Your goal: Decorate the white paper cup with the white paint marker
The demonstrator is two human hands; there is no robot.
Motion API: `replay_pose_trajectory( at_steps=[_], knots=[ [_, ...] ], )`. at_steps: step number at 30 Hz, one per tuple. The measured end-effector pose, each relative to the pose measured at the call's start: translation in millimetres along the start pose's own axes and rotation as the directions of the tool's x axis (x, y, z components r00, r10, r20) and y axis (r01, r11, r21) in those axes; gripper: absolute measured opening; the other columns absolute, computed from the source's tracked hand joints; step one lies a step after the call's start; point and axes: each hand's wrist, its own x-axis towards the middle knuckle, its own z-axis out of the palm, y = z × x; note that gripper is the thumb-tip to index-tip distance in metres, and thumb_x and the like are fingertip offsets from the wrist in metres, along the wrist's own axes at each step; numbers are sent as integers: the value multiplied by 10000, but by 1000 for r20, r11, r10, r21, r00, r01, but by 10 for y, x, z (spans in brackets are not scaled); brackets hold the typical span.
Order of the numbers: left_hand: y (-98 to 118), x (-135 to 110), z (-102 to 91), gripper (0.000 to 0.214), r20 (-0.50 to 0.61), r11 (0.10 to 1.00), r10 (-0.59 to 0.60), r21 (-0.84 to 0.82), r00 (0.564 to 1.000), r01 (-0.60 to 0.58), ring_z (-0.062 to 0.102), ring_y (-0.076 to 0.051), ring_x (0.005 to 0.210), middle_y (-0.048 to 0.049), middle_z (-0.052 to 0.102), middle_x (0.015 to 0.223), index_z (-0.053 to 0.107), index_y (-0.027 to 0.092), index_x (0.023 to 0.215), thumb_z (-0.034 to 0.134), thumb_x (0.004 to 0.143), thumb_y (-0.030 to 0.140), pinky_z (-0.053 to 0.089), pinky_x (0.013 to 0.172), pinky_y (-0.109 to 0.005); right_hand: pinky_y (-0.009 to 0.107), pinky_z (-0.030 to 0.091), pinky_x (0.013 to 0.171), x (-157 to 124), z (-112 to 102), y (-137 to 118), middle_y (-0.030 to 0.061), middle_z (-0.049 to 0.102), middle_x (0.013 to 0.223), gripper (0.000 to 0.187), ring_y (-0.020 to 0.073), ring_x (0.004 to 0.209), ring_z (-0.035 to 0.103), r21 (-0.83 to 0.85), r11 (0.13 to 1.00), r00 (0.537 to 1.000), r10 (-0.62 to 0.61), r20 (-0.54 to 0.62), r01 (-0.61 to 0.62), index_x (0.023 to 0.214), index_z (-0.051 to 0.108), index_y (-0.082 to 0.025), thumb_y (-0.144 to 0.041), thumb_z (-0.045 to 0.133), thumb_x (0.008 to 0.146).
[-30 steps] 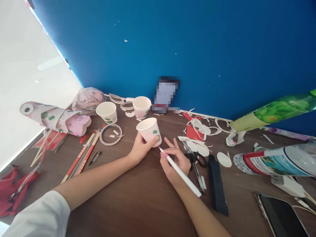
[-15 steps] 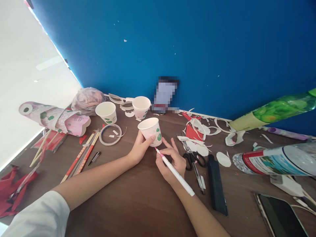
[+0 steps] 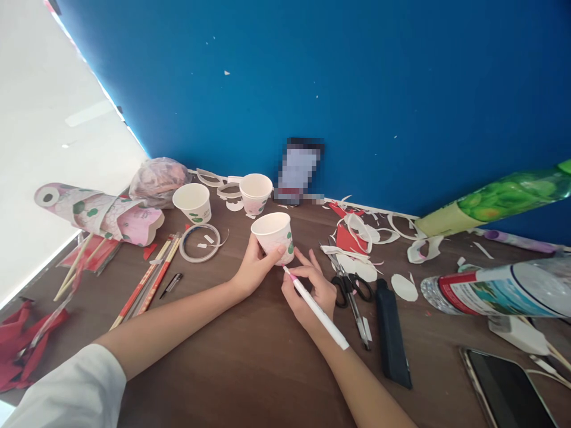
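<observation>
A white paper cup with green leaf prints and faint pink lines is gripped near its base by my left hand, thumb across its front. The cup tilts slightly. My right hand is closed around a white marker, whose pink tip meets or almost meets the lower edge of the cup. Behind are more paper cups: one to the left, and a nested-looking cup near the wall. Black-handled scissors lie right of my right hand.
A roll of tape, chopsticks in red wrappers and a black pen lie to the left. Rightward are paper scraps, a dark case, a water bottle and a phone. A blue wall bounds the back.
The cup has turned slightly and shifted a touch to the right. The marker tip has moved with it; both hands otherwise stay nearly in place.
</observation>
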Motion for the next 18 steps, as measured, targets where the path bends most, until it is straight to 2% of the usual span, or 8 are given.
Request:
replay_pose_trajectory(
  at_steps=[18],
  knots=[
    [-3, 7, 2, 591, 0, 1000, -2, -9, 1000, 2, 526, -250, 1180, -91, 570, 1235, 456, 203, 1190, 734, 714, 415, 424, 1014, -396, 584, 467, 1032, -20, 0, 13, 10, 747, 776, 162, 299, 977, 722, 71, 995, 997, 71, -5, -70, 731, 566, -225, -68, 605, 720]
  ],
)
